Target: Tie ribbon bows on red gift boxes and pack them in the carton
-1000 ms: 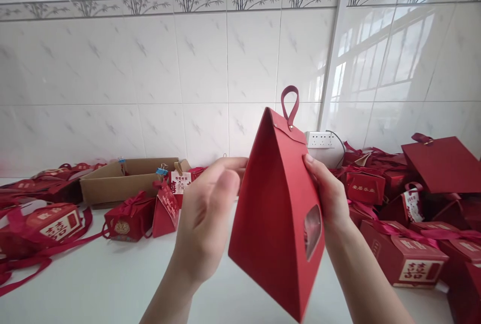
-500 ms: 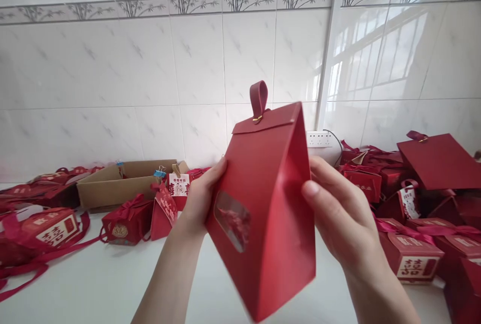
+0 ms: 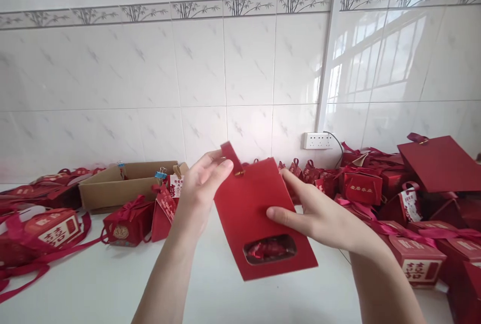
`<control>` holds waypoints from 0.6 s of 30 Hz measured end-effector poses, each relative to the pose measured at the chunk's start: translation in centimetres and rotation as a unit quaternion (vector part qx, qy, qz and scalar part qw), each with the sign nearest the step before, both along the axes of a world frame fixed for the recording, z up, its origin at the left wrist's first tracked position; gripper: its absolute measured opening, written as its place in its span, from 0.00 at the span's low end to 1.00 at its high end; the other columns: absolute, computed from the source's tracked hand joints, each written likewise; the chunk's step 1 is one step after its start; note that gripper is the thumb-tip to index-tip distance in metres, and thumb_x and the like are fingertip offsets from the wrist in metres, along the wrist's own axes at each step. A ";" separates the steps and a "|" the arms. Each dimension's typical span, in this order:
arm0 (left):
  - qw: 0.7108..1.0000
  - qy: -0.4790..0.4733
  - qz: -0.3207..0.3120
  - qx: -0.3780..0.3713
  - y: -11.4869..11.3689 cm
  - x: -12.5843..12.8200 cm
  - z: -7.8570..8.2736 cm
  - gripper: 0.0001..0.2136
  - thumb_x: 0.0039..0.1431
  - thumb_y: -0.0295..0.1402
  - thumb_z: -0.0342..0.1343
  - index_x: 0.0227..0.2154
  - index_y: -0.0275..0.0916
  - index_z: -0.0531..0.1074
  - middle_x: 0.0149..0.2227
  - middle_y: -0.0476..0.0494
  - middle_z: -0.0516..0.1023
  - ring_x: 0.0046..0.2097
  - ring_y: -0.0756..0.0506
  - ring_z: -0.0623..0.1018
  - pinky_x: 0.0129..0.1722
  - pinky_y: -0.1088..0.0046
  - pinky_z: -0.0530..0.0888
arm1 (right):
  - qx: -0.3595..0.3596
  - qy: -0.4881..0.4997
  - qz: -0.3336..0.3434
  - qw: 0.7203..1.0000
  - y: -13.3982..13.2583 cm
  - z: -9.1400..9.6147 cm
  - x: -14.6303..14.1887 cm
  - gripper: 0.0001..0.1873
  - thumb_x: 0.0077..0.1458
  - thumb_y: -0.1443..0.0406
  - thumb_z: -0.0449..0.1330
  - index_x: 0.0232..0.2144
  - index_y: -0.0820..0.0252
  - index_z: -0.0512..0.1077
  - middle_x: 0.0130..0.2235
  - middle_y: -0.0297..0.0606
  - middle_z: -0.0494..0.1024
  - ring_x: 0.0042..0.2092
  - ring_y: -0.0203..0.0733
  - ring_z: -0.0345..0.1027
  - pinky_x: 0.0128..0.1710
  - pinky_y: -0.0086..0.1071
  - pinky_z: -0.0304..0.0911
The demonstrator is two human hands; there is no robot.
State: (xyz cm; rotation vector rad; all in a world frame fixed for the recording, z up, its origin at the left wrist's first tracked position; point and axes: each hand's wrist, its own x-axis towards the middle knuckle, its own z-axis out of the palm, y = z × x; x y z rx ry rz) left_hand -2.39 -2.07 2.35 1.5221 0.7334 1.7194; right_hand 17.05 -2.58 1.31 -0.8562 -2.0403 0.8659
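I hold a red paper gift box (image 3: 259, 213) above the white counter (image 3: 112, 284), its front face turned toward me. An oval clear window (image 3: 269, 249) near its lower edge shows red wrapped sweets inside. My left hand (image 3: 203, 188) pinches the dark red loop handle (image 3: 231, 156) at the box's top left corner. My right hand (image 3: 319, 213) grips the box's right edge, thumb lying across the front face.
An open brown cardboard box (image 3: 124, 183) stands at the back left with red ribbon-tied boxes (image 3: 130, 218) around it. A heap of red gift boxes (image 3: 406, 203) fills the right side. A white wall socket (image 3: 317, 140) with a cable sits on the tiled wall.
The box has been turned and tipped back, so the window face now points at me and sits lower. My left hand has moved from its side up to the loop handle.
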 end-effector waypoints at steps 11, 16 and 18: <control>0.997 0.065 -0.015 -0.034 -0.4 -1.1 0.1 0.10 0.53 0.39 0.59 0.34 0.40 0.76 0.29 0.47 0.78 0.34 0.47 0.78 0.31 0.77 0.73 | -0.078 -0.052 0.086 0.992 -0.1 0.3 1.2 0.28 0.57 0.57 0.57 0.57 0.50 0.55 0.42 0.36 0.75 0.41 0.45 0.72 0.36 0.36 0.72; 0.986 0.049 -0.151 -0.046 -0.6 -1.9 0.3 0.07 0.55 0.34 0.57 0.36 0.40 0.76 0.36 0.46 0.77 0.30 0.51 0.76 0.25 0.80 0.71 | -0.144 0.023 0.219 0.965 1.3 -0.2 1.7 0.30 0.56 0.61 0.59 0.59 0.56 0.55 0.51 0.43 0.71 0.50 0.46 0.68 0.45 0.37 0.68; 0.973 0.038 -0.229 -0.020 -0.5 -2.1 0.2 0.07 0.53 0.34 0.59 0.36 0.41 0.75 0.37 0.46 0.77 0.29 0.51 0.76 0.22 0.80 0.69 | -0.178 0.054 0.298 0.936 2.2 -0.8 1.6 0.30 0.55 0.61 0.60 0.58 0.60 0.57 0.52 0.46 0.70 0.51 0.47 0.67 0.48 0.39 0.66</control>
